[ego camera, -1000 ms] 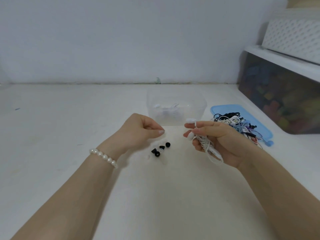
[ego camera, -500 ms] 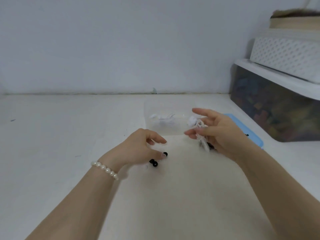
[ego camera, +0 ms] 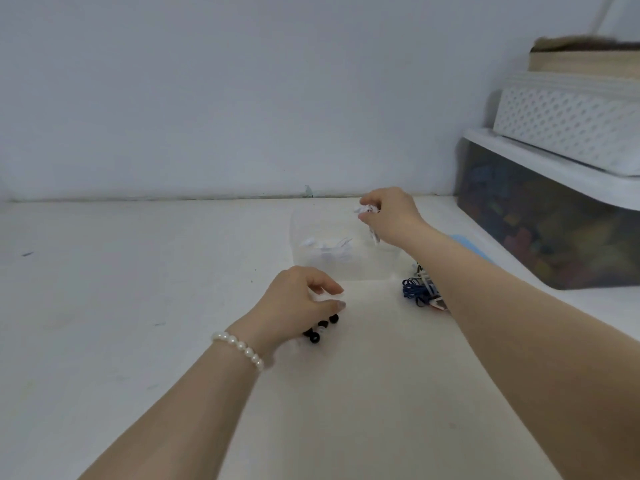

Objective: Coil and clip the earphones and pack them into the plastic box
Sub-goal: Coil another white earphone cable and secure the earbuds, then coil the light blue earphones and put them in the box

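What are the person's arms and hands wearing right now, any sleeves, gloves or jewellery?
Both forearms are bare, with no sleeves in view, and neither hand wears a glove. The left hand has a bracelet of round white pearl-like beads at its wrist. The right hand shows no ring, watch or band.

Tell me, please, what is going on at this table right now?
A person is packing earphones. Their right hand grips a coiled white earphone over the clear plastic box, which already holds another white set. The left hand hangs with loosely curled fingers above a few small black clips on the table. A tangle of more earphones waits beside the box.
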`<state>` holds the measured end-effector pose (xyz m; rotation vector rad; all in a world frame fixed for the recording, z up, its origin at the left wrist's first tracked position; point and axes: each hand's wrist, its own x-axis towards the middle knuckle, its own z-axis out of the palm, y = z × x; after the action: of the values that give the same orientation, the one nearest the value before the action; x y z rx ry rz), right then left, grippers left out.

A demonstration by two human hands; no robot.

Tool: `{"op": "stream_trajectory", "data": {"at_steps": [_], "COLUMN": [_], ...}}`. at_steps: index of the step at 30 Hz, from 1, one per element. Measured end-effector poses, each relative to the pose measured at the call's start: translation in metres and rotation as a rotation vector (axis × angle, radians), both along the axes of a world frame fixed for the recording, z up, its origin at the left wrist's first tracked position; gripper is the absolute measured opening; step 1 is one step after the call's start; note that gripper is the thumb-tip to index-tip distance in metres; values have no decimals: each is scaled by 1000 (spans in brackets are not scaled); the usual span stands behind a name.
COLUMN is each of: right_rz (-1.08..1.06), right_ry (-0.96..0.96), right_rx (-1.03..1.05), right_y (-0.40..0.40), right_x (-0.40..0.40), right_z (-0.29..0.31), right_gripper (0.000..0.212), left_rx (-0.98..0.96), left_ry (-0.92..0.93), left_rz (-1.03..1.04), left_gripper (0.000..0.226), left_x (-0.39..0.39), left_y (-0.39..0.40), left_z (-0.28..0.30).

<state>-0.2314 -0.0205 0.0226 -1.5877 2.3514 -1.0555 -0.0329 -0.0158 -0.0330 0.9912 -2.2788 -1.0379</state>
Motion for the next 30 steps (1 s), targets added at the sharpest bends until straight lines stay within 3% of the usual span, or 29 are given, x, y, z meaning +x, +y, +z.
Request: {"op": "stream_trajectory", "data": {"at_steps": [4, 11, 15, 21, 23, 27, 30], "right_rz": [82, 77, 75, 47, 23, -30, -40], "right_ry": [26, 84, 131, 325, 390, 394, 375], "right_rx": [184, 25, 206, 636, 602, 451, 425], "right_y": [3, 41, 83, 118, 119, 121, 124], "right_x": [-4, -18, -25, -30, -34, -39, -41], "right_z": [2, 27, 32, 6, -2, -1, 8], "right_gripper": [42, 17, 5, 46, 46, 22, 14], "left_rx": [-18, -36, 18, -4, 13, 152, 143], "left_ry": [-28, -35, -33, -48, -42, 62, 131], "left_rz": [-24, -28, -37, -27, -23, 6, 53], "left_gripper": [18, 12, 16, 16, 15, 8, 9], "left_x": [0, 0, 0, 0, 0, 4, 8], "left_y": [1, -1, 4, 7, 7, 3, -4], "left_z": [0, -1, 1, 2, 0, -2, 2]}}
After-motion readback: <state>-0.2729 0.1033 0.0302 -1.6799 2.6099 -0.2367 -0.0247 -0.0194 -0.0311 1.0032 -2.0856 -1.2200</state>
